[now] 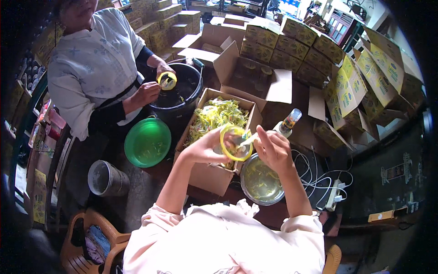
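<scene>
In my left hand (207,146) is a round clear cup with a yellow rim (235,159), its open mouth facing up toward me. My right hand (275,150) is at the cup's right side, fingers pinched on a small white piece (248,147) that reaches over the rim; its exact kind is unclear. Both hands are above the near end of an open cardboard box (211,178) heaped with yellow, green and white scraps (218,114). Below my right hand stands a metal pot (261,182) with yellow strips inside.
A clear bottle (292,119) stands beyond my right hand. White cables and a power strip (335,195) lie to the right. At left are a green basin (147,142), a black bucket (175,102) and a grey pail (108,178). A co-worker's hands (153,89) hold another yellow-rimmed cup. Cartons surround the far side.
</scene>
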`<state>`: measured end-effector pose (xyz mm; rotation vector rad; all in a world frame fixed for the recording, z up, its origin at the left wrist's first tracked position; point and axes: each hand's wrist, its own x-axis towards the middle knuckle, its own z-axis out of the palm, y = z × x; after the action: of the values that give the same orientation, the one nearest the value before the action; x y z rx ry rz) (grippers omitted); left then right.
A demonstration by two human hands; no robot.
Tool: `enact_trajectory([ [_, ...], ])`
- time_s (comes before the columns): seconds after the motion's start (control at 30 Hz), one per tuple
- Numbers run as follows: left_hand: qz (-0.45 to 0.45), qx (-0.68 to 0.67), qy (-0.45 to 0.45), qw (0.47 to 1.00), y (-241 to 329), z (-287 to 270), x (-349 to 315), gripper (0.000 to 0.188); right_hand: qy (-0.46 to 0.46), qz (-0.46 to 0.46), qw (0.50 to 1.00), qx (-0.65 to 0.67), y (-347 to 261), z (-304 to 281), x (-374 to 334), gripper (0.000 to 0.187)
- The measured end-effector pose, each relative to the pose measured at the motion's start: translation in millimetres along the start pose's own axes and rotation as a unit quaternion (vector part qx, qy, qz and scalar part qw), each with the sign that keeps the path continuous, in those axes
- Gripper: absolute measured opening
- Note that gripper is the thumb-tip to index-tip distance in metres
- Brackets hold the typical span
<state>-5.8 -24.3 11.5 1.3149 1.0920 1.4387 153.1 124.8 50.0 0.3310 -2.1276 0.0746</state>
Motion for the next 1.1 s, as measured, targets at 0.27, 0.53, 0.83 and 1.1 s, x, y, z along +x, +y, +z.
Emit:
enact_trajectory([
  [0.27, 0.054, 0.174, 0.125, 0.975, -2, 12, -2, 0.077, 0.017, 0.024, 0.999, -0.023, -1, 13, 0, 0.056],
  [0.53, 0.072, 0.204, 0.100, 0.971, 24, -3, -7, 0.068, 0.025, 0.040, 0.999, -0.007, -7, 19, 11, 0.054],
  [0.83, 0.038, 0.011, 0.003, 0.999, 21, -13, -11, 0.071, 0.033, 0.037, 0.999, 0.002, -24, 26, 28, 0.054],
  [1.1, -0.027, -0.034, -0.075, 0.996, 34, -18, -16, 0.064, 0.025, 0.005, 0.999, 0.023, -29, 27, 33, 0.050],
])
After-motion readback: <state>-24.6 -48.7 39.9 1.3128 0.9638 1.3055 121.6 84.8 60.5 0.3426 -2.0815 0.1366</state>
